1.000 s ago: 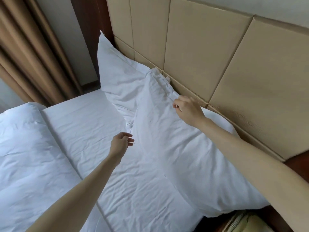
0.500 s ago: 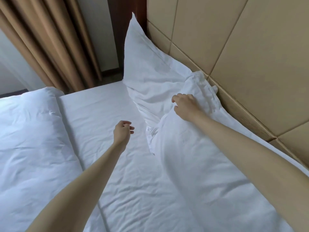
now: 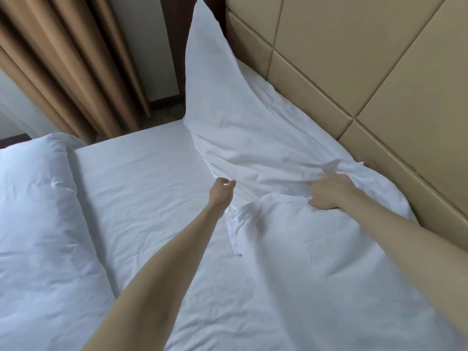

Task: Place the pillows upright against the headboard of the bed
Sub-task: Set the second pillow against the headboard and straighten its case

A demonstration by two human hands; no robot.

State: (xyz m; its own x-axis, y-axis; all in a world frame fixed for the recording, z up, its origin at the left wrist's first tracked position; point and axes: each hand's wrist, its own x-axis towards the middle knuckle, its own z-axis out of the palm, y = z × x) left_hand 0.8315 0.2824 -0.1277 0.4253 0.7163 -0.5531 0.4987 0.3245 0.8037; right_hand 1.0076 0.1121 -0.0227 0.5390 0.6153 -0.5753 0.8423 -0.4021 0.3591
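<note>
white cotton is bunched under the fingers (image 3: 319, 198) of the right hand (image 3: 329, 192), which are curled tight and pinching a fold at the top corner of the near pillow (image 3: 316, 249). the left hand (image 3: 221, 192) floats free just beside that pillow's lower corner, fingers loosely curled with the thumb near the fingertips, gripping nothing.

the risk, as i judge it: only one corner is held, and by the cover, not the filling. if the hand lets go now, the soft body could slump forward onto the sheet (image 3: 152, 186), or the slack cover could slide round the filling and leave a limp, sagging top. tugging harder might also drag the far pillow (image 3: 228, 110), since the two overlap where the fist sits.

the near pillow leans back against the headboard (image 3: 367, 59), more sloped than upright, creased and puffy, its loose flap crumpled at the left edge. the far pillow stands taller against the headboard, one corner pointing up, its lower part wrinkled. a duvet (image 3: 38, 211) lies folded back, well apart.
</note>
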